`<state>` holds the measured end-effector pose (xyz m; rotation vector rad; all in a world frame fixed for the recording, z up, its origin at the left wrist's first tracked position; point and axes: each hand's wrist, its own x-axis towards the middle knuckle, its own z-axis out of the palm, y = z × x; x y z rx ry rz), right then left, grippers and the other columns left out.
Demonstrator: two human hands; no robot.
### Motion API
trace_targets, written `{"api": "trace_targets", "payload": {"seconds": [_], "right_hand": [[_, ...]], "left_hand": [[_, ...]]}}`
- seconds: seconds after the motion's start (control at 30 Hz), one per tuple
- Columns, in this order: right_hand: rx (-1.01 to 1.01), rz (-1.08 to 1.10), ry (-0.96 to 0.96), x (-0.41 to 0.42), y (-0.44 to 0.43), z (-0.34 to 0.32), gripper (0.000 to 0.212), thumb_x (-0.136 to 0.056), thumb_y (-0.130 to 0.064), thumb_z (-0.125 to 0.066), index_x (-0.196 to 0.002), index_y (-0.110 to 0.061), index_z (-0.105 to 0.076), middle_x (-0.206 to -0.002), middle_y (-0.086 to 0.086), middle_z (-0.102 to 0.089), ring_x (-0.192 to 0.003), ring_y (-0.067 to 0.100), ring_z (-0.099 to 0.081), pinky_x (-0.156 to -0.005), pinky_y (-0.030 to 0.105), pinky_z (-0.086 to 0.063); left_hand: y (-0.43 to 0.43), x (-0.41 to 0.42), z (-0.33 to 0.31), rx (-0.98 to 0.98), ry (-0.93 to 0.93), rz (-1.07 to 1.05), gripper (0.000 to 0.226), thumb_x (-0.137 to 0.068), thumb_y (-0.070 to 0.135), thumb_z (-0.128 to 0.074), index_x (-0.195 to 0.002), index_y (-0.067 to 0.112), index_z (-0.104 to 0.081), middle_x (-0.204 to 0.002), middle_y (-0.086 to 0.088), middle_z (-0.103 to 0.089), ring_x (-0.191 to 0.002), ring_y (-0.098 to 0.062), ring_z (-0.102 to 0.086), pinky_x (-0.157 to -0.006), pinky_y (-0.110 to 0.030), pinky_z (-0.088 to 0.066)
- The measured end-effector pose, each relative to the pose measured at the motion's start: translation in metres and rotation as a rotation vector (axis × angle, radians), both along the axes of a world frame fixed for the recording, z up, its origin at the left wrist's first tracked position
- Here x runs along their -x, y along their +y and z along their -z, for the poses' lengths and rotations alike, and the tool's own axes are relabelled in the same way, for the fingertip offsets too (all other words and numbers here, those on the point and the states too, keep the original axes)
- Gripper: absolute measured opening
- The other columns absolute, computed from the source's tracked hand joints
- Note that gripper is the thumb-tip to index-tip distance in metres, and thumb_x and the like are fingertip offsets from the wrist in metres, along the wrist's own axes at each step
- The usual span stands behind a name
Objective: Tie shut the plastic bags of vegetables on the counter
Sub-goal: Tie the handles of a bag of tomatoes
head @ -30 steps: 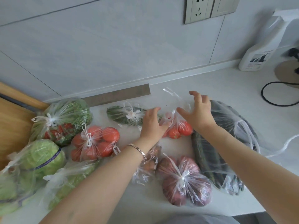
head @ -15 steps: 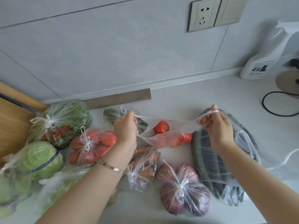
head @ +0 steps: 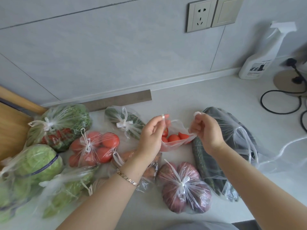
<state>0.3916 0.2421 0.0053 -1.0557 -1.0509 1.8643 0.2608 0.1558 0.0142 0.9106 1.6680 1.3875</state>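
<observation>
Clear open bag point(head: 176, 145) of small red tomatoes point(head: 173, 138)

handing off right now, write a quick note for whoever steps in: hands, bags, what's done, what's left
Left hand: pinches one handle of the bag of small tomatoes.
Right hand: pinches the other handle. The bag hangs open between them, with no knot yet.
Done: knots show on the bag of leafy greens, the bag of big tomatoes, the small bag of green vegetables and the bag of purple-red vegetables.
Left: knot the small tomatoes. The cucumber bag on the right has loose handles, so it is probably next. Check the cabbage bag; its knot is unclear.
</observation>
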Motion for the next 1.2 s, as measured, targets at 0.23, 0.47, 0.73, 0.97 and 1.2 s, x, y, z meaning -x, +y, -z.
{"api": "trace_targets", "payload": {"seconds": [0.23, 0.47, 0.73, 0.97, 1.2], "right_hand": [[-0.027, -0.017, -0.218, 0.004, -0.007, 0.005, 0.026, -0.096, -0.009, -0.037, -0.081, -0.016, -0.057, -0.061, -0.002, -0.036, -0.047, 0.007, -0.033, -0.043, 0.014, -0.027], [-0.140, -0.048, -0.338, 0.008, -0.017, 0.012, 0.014, -0.087, -0.009, -0.057, -0.081, -0.009, -0.070, -0.063, 0.004, -0.057, -0.043, -0.001, -0.044, -0.048, 0.008, -0.037], [-0.159, -0.228, -0.353, 0.012, -0.027, 0.015, 0.024, -0.086, 0.004, -0.047, -0.083, -0.006, -0.068, -0.065, 0.005, -0.062, -0.048, -0.004, -0.053, -0.053, 0.007, -0.042], [-0.320, -0.180, -0.489, 0.008, -0.030, 0.017, 0.034, -0.092, -0.015, -0.050, -0.061, -0.015, -0.063, -0.039, -0.013, -0.054, -0.041, -0.004, -0.049, -0.047, 0.006, -0.035], [-0.375, 0.073, -0.600, 0.012, -0.016, 0.030, 0.024, -0.093, -0.017, -0.049, -0.076, -0.008, -0.064, -0.060, 0.003, -0.060, -0.044, 0.006, -0.052, -0.048, 0.013, -0.041]], "left_hand": [[0.006, -0.005, 0.019, 0.051, 0.118, 0.008, 0.031, -0.092, 0.008, -0.050, -0.095, 0.037, -0.062, -0.080, 0.000, -0.059, -0.065, 0.006, -0.056, -0.072, -0.009, -0.045], [0.008, -0.005, 0.024, 0.191, -0.156, -0.030, 0.025, -0.074, -0.003, -0.070, -0.080, 0.021, -0.071, -0.078, -0.003, -0.072, -0.076, -0.027, -0.068, -0.078, -0.034, -0.055], [0.015, -0.003, 0.020, 0.265, -0.352, 0.006, 0.043, -0.077, -0.004, -0.066, -0.118, 0.007, -0.055, -0.073, 0.000, -0.068, -0.053, -0.003, -0.066, -0.053, -0.014, -0.053], [0.012, -0.007, 0.023, 0.233, -0.097, 0.027, 0.012, -0.078, 0.010, -0.070, -0.081, -0.002, -0.067, -0.076, -0.017, -0.072, -0.072, -0.033, -0.070, -0.073, -0.045, -0.056], [0.013, -0.002, 0.034, 0.240, 0.169, 0.208, 0.032, -0.080, 0.032, -0.055, -0.061, 0.008, -0.045, -0.064, -0.008, -0.047, -0.063, -0.019, -0.046, -0.066, -0.035, -0.039]]}}
